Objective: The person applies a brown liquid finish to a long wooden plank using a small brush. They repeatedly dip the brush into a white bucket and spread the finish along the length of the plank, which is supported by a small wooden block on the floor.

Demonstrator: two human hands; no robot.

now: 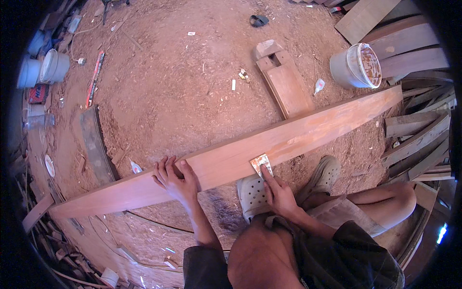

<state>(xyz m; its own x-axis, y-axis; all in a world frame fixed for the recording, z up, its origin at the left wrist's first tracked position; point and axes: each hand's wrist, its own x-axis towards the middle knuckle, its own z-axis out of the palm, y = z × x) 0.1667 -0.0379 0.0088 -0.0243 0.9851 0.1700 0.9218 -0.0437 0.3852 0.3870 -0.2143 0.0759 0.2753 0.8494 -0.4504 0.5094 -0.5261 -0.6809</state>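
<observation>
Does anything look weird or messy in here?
A bit! A dark thing, maybe a sandal, lies alone beyond the long board, though pale clogs are already being worn. Small white scraps litter the floor too, and the right-hand bucket has brown smears inside.

The pinkish-tan plank [226, 162] bears orange-brown patches.

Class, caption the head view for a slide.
Left hand rests on a long board; right hand holds a small smeared flat piece against it.
</observation>
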